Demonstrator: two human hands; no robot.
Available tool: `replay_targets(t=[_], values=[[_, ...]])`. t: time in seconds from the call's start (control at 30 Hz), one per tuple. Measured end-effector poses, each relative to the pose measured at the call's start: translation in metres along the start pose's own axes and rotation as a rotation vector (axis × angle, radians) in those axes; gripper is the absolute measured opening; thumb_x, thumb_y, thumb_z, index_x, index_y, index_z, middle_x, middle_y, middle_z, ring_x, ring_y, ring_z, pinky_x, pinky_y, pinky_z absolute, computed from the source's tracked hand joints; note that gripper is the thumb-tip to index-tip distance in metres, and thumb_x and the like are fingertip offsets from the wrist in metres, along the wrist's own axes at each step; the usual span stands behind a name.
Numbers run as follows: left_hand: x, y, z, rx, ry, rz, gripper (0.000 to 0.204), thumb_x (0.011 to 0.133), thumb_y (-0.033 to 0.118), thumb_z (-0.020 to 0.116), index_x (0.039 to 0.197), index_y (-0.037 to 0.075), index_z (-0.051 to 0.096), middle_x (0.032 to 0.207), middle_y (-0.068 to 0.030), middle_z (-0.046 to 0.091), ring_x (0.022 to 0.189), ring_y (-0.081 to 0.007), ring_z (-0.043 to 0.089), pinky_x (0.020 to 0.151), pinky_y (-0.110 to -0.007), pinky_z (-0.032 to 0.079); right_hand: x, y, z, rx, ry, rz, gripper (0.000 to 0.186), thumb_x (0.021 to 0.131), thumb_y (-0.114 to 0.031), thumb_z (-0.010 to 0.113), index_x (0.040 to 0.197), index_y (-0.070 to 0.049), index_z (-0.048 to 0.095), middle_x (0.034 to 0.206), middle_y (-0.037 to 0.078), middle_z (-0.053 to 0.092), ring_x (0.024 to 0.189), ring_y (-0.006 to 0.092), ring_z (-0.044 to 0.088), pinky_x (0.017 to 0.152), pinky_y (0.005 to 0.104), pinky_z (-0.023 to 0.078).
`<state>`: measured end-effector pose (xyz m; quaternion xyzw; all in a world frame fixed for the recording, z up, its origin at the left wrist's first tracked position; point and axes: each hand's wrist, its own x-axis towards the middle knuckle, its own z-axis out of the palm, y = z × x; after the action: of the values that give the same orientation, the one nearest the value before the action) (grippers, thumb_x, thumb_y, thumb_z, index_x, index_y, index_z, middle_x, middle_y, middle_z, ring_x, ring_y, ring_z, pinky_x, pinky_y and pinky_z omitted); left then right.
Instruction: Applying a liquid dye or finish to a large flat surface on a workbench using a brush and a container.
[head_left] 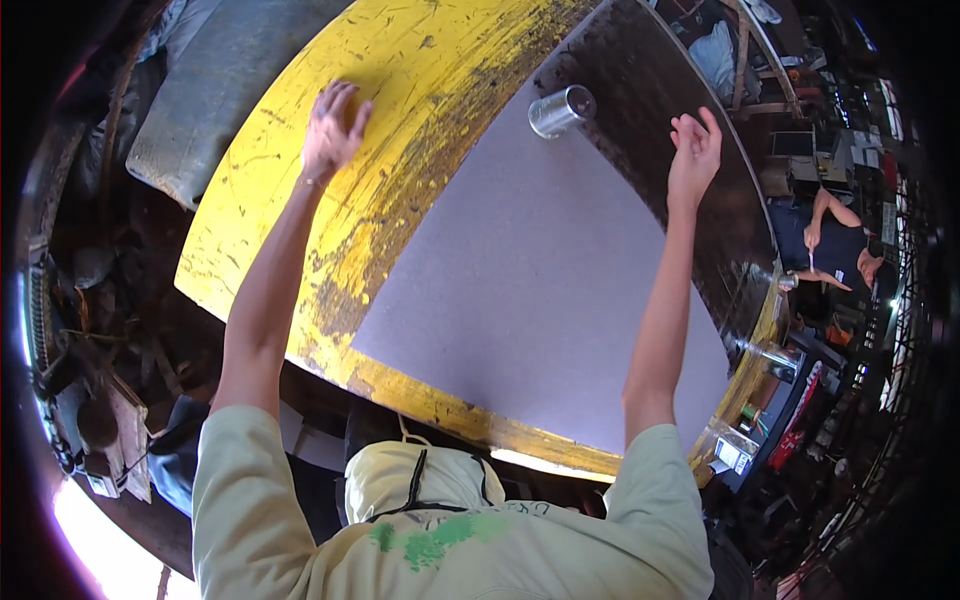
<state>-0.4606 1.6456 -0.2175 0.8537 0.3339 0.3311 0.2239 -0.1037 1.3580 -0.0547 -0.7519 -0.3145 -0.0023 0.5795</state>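
A large grey sheet (500, 290) lies flat on a worn yellow-painted table (360, 130). Over the yellow surface, left of the sheet, my left hand (333, 135) is empty with its fingers apart; whether it touches the paint I cannot tell. My right hand (693, 160) is raised over the dark strip (650, 95) along the sheet's right side. It holds nothing, its index finger stretched and the others loosely bent. Between my hands, farther off, a silver metal can (560, 111) stands at the sheet's far end, touched by neither hand.
To the right, another person (835, 235) holds a thin tool near a small metal can (789, 282). A blue-edged tray or box (765, 420) adjoins the table's right edge. A grey padded slab (220, 90) lies beyond the far left edge; clutter fills the left side.
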Motion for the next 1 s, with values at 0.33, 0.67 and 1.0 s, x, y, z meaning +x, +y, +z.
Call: replay_targets(t=[0.33, 0.67, 1.0], values=[[-0.193, 0.061, -0.099, 0.183, 0.216, -0.242, 0.023, 0.085, 0.015, 0.069, 0.105, 0.004, 0.067, 0.121, -0.0124, 0.062, 0.122, -0.0312, 0.051, 0.108, -0.046, 0.031, -0.034, 0.062, -0.055, -0.636, -0.589, 0.011, 0.048, 0.082, -0.022, 0.072, 0.124, -0.006, 0.057, 0.095, 0.014, 0.068, 0.091, 0.0244, 0.067, 0.079, 0.0362, 0.055], [-0.364, 0.189, -0.051, 0.261, 0.249, -0.731, 0.075, 0.079, 0.038, 0.073, 0.14, 0.007, 0.042, 0.153, -0.0176, 0.022, 0.142, -0.0401, 0.018, 0.114, -0.053, 0.018, -0.023, 0.103, 0.083, 0.058, -0.707, -0.307, 0.079, 0.071, -0.003, 0.08, 0.139, -0.009, 0.041, 0.136, 0.013, 0.049, 0.124, 0.0252, 0.05, 0.1, 0.037, 0.046], [-0.367, 0.193, -0.055, 0.29, 0.269, -0.767, 0.073, 0.081, 0.032, 0.071, 0.142, 0.01, 0.038, 0.154, -0.0154, 0.023, 0.142, -0.0384, 0.018, 0.114, -0.051, 0.019, -0.028, 0.111, 0.104, 0.075, -0.705, -0.47, 0.068, 0.081, -0.002, 0.073, 0.137, -0.004, 0.034, 0.136, 0.021, 0.045, 0.122, 0.0303, 0.05, 0.1, 0.04, 0.047]])
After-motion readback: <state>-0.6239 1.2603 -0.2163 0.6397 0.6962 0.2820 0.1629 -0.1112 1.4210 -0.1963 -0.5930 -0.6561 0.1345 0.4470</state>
